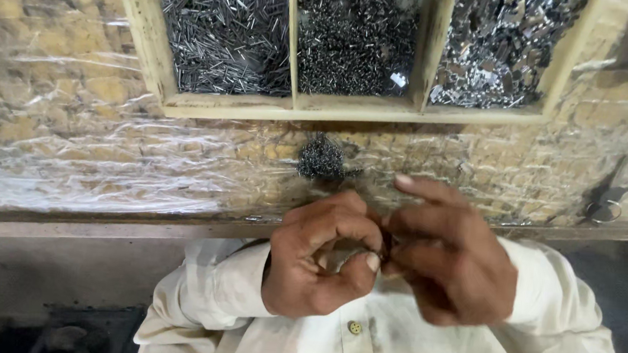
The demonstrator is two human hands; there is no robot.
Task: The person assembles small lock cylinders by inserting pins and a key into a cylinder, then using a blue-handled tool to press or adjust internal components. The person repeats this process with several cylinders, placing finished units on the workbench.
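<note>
both hands meet at six o'clock over the lap, left hand [320, 255] curled and right hand [449, 258] pinching a tiny dark part [386, 243] between them, close for fine fingerwork, with a small pile [321, 158] and tray [334, 111] at twelve.

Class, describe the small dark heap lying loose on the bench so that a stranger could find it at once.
Start at the wooden tray with three compartments at the top. Just below its middle compartment, on the plastic-covered bench, sits a small heap of metal bits. It alone lies outside the tray, just above the left hand and right hand.
</note>
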